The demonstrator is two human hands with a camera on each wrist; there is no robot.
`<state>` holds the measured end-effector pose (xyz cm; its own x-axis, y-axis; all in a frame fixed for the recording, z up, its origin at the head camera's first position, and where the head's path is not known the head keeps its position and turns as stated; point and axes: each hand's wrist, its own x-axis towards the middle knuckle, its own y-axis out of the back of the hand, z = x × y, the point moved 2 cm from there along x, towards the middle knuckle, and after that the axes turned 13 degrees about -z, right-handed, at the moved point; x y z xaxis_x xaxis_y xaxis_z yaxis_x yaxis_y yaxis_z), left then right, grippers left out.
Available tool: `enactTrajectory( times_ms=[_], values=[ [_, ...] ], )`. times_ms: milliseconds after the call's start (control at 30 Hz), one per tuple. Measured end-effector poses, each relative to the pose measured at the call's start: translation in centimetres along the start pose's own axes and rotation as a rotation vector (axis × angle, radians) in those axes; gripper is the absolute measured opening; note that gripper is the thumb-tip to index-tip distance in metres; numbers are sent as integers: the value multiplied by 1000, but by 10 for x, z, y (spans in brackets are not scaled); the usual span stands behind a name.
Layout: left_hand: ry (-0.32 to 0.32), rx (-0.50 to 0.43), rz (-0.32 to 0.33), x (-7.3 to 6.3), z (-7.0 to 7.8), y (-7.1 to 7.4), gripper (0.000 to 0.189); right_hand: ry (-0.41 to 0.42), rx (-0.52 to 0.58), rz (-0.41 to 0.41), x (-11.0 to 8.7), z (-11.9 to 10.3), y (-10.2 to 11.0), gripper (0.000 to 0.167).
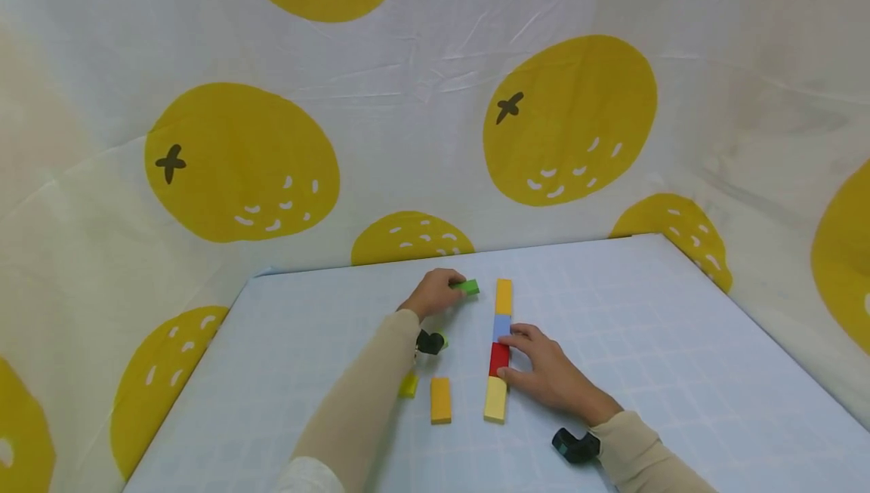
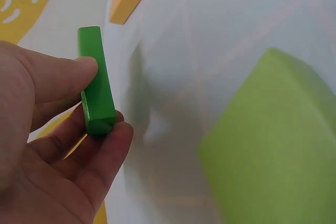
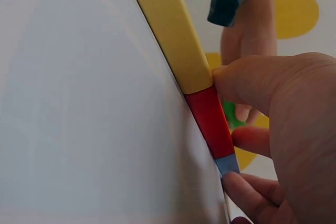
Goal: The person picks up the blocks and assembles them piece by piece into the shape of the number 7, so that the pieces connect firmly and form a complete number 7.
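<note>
My left hand pinches a small green block between thumb and fingers, held up near the far side of the table. To its right runs a straight row of blocks laid end to end: an orange block farthest off, then a blue block, a red block and a pale yellow block nearest. My right hand rests on this row from the right. Its thumb touches where red meets pale yellow; its fingertips are at the red and blue blocks.
A separate orange block lies left of the row. Beside my left forearm is a yellow block, partly covered by the sleeve. A light green block lies below my left wrist. A patterned cloth hangs behind the table.
</note>
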<state>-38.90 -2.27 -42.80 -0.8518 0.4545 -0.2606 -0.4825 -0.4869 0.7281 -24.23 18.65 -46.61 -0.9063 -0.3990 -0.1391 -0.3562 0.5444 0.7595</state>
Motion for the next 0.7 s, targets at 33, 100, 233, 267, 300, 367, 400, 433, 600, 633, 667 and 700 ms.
enactTrajectory(
  times_ms=[33,100,233,267,300,367,400,433,600,633,667,700],
  values=[
    [-2,-1,2,2,0,-1,32,-8,3,-1,0,0,0,55],
    [-9,2,6,4,1,-3,31,-27,7,-1,0,-1,0,56],
    [-30,-4,11,9,4,-7,31,-56,7,2,-1,0,-1,56],
    [-36,-1,15,11,4,-8,31,-58,5,4,-2,1,-1,56],
    [-38,-1,18,12,5,-9,31,-59,5,5,-2,1,-2,56],
    [-36,-2,30,15,5,-10,30,-53,9,9,-2,1,-2,55],
    [-34,-1,35,16,5,-10,30,-49,9,11,-2,1,-2,55],
    [-32,-3,38,17,6,-11,30,-46,10,12,-2,1,-2,55],
    [-23,8,44,21,7,-12,31,-31,6,9,0,-1,-3,54],
    [-22,10,45,21,7,-12,32,-24,5,9,0,-1,-3,54],
    [-20,9,47,22,7,-11,32,-20,2,9,0,-1,-2,54],
    [-18,8,49,22,8,-11,32,-14,2,10,0,-2,-2,54]
  ],
)
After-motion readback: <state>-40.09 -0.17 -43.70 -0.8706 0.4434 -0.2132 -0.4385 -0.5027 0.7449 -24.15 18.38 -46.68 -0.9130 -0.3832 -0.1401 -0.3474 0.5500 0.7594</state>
